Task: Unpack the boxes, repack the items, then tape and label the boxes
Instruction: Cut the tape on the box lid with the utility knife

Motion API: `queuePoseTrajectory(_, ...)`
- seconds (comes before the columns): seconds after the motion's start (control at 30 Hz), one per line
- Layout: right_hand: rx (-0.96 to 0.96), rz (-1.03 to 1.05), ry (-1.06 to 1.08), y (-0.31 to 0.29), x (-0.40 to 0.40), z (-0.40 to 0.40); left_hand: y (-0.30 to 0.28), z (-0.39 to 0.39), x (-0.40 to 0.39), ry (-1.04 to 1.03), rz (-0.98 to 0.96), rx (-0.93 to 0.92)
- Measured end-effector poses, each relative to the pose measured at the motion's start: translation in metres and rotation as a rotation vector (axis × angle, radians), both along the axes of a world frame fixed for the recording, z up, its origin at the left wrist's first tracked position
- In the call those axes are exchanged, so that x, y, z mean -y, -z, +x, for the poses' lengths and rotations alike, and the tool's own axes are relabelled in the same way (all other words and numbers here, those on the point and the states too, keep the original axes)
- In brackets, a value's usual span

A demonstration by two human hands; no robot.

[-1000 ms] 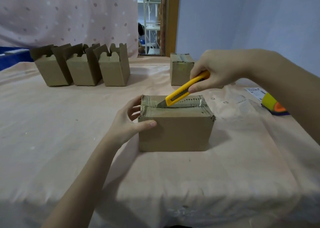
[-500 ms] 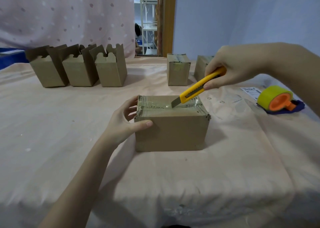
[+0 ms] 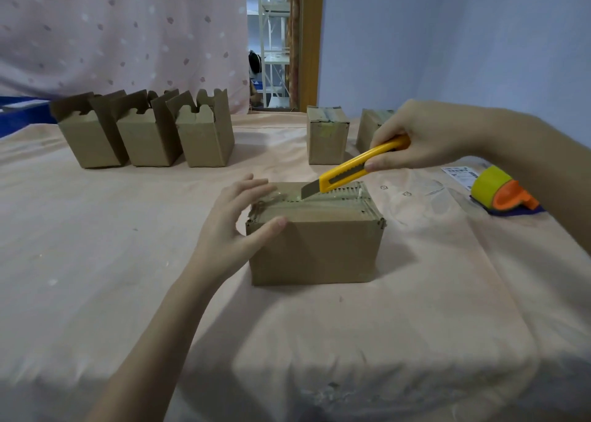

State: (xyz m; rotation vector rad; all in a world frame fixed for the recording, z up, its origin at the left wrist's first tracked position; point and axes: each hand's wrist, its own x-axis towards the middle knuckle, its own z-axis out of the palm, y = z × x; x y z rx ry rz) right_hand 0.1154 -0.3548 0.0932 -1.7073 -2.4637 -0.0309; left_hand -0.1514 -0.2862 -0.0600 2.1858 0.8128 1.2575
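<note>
- Taped cardboard box (image 3: 315,248) sits mid-tabletop (image 3: 431,293); left hand (image 3: 235,226) braces its left end, thumb on front face, fingers spread over the top
- Right hand (image 3: 425,136) grips yellow utility knife (image 3: 355,168); blade tip on the box's taped seam
- Three opened boxes (image 3: 144,130) far left; tape dispenser (image 3: 502,191) at right

Left grip (image 3: 238,226) splayed, right grip (image 3: 425,136) clenched

Dotted curtain (image 3: 121,31), wooden doorframe (image 3: 309,40)
</note>
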Motion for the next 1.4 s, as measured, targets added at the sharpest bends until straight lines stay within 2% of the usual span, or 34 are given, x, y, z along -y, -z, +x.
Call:
queuePoseTrajectory(0.2, 0.048, -0.04, -0.024, 0.004, -0.01, -0.011, -0.008, 0.012, 0.006, -0.12, 0.173, -0.173)
queuePoseTrajectory(0.57, 0.183, -0.078, -0.066, -0.009, -0.022, -0.02, 0.002, 0.017, 0.008, -0.153, 0.185, -0.064)
queuePoseTrajectory(1.1, 0.152, -0.128, -0.085, -0.014, -0.019, -0.012, 0.009, 0.024, 0.008, -0.181, 0.275, -0.004)
queuePoseTrajectory(1.23, 0.192, -0.114, -0.11, -0.007, -0.024, -0.018, 0.01, 0.026, 0.007, -0.177, 0.276, 0.012)
queuePoseTrajectory(1.4, 0.116, -0.141, -0.074, -0.017, -0.016, -0.007, 0.012, 0.027, 0.007, -0.211, 0.334, 0.022)
